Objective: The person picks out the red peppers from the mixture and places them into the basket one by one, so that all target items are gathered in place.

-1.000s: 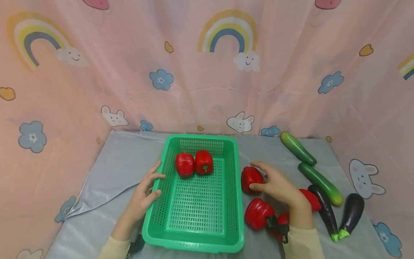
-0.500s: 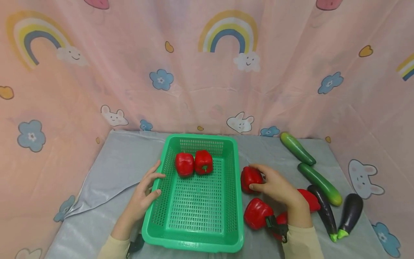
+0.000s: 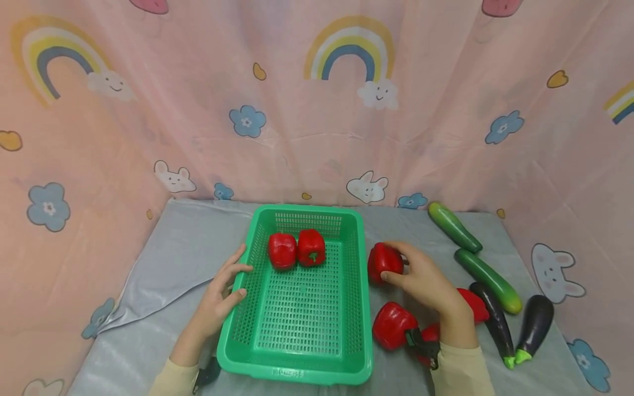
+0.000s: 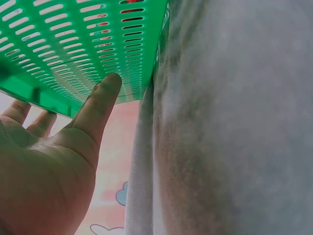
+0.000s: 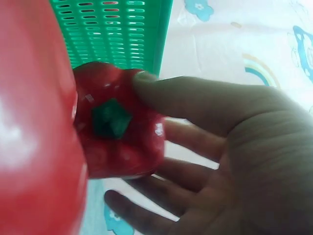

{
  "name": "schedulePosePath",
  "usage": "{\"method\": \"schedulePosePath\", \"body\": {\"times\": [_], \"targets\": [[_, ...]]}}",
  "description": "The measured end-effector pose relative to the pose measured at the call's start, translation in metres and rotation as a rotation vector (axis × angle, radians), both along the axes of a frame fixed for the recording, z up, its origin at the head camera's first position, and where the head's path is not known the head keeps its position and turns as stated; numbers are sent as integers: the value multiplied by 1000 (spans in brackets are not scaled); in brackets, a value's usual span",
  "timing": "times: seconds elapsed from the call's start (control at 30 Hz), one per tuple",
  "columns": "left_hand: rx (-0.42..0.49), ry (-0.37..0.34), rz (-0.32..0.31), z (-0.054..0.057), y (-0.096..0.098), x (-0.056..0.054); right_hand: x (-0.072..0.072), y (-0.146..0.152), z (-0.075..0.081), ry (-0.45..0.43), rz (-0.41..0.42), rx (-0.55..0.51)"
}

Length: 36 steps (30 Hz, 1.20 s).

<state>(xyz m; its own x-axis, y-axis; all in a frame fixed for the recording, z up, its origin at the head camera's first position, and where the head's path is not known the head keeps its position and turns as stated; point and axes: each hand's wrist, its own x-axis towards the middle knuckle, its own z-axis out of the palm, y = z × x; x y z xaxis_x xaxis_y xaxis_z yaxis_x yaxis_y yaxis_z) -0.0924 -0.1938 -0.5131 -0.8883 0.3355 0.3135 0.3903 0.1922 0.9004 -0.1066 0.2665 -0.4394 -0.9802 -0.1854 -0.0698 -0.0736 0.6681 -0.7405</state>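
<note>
My right hand [image 3: 428,283] grips a glossy red bell pepper [image 3: 380,264] just outside the right wall of a green plastic basket [image 3: 287,374]. Its thumb presses one side of the pepper and the fingers reach round the other, with the green stem [image 5: 111,119] visible in the right wrist view. On the basket's left side, my left hand [image 3: 218,302] rests with extended fingers touching the rim and slotted wall. Two red bell peppers [image 3: 283,252] sit side by side at the basket's far end.
Another red bell pepper [image 3: 394,325] lies near the right wrist, with more red peppers [image 3: 474,305] partly hidden by the forearm. Farther right are two green cucumber-like vegetables [image 3: 490,280] and two dark eggplants [image 3: 537,324]. A patterned pink curtain [image 3: 317,137] hangs behind the grey-covered table [image 3: 198,231].
The right fingers have closed round the bell pepper, which has risen slightly from where it lay beside the basket. The left hand and the basket stay in place.
</note>
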Motion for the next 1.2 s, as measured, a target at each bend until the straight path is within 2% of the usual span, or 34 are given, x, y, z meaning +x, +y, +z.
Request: {"method": "schedulePosePath", "body": {"times": [0.63,1.2], "targets": [[-6,-3,6,2,1,0,1,-7,26,99,-30,42],[-14,-2,7,2,0,0,-11,-18,50,305,17,46]]}}
